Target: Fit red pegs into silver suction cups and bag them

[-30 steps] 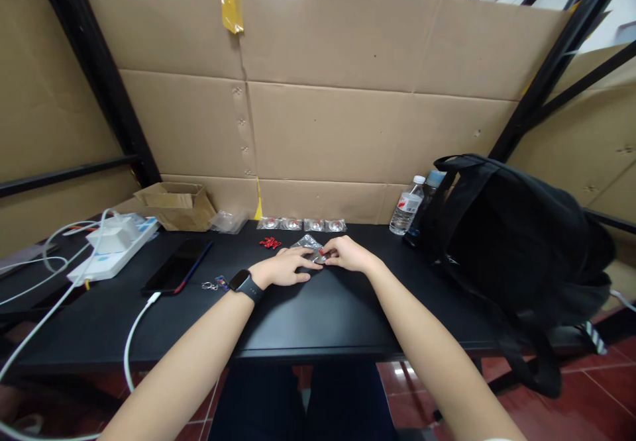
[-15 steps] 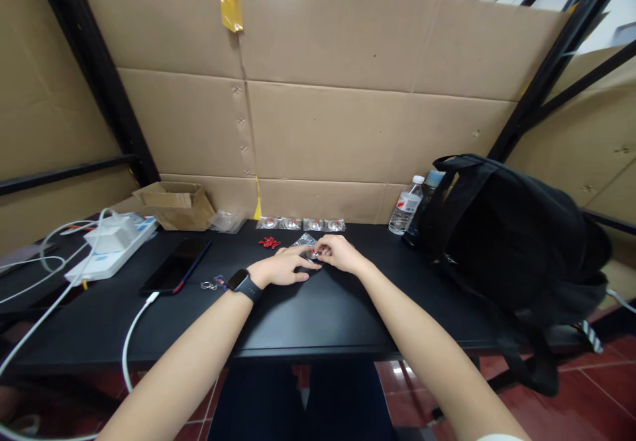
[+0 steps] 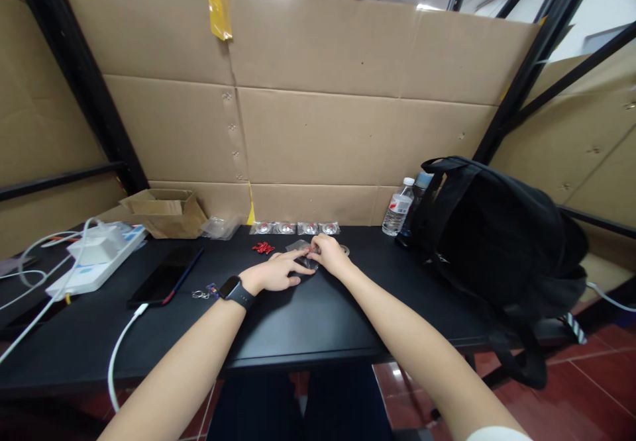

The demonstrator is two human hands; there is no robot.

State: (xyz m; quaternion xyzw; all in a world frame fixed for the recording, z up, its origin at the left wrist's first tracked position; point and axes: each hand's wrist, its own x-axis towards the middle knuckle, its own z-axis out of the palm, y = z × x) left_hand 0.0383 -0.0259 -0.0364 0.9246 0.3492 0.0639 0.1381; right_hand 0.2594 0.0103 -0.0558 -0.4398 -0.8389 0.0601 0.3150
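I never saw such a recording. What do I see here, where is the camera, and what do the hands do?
There is no machine: a person works with bare hands. One camera on the person's head looks forward and down, so the arms enter from below. The left hand, with a black watch on its wrist, lies flat on the black table, fingers on a small clear packet. The right hand pinches the same packet; its content is too small to tell. Behind lie a row of similar packets and red pieces. At the left lie a phone and a power strip; at the right stand a water bottle and a black backpack.
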